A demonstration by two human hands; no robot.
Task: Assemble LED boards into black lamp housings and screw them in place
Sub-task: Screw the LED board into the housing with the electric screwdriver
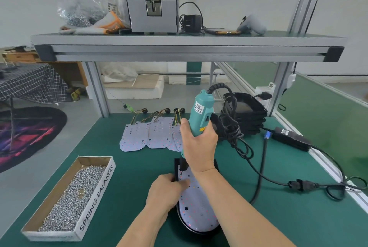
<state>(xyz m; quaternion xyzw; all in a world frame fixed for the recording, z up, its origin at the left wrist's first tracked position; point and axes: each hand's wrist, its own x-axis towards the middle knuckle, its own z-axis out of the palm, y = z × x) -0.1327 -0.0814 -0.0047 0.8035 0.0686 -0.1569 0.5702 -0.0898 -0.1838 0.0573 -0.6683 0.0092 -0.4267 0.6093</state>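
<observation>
view from a head-worn camera looking down at a green work surface. near the front centre, a black lamp housing lay flat with a pale led board seated inside it, its rounded end towards the person.

the right hand was wrapped firmly around a teal electric screwdriver, which stood nearly upright. its bit came down at the board's far left corner. whether the bit touched a screw could not be told.

the left hand rested at the housing's left edge, knuckles up and fingers bent, with one fingertip on the board just beside the bit. it could not be told whether these fingers pinched anything.

to the left sat a long open cardboard box printed "spring balancer", full of small silver screws. further back, several spare led boards with short wires lay overlapping in a row. right of them stood a stack of empty housings, with the screwdriver's black cable coiled against it. a black power adapter lay near the right edge.

an aluminium shelf overhead carried a grey screw feeder, a clear bag of screws and work gloves.
</observation>
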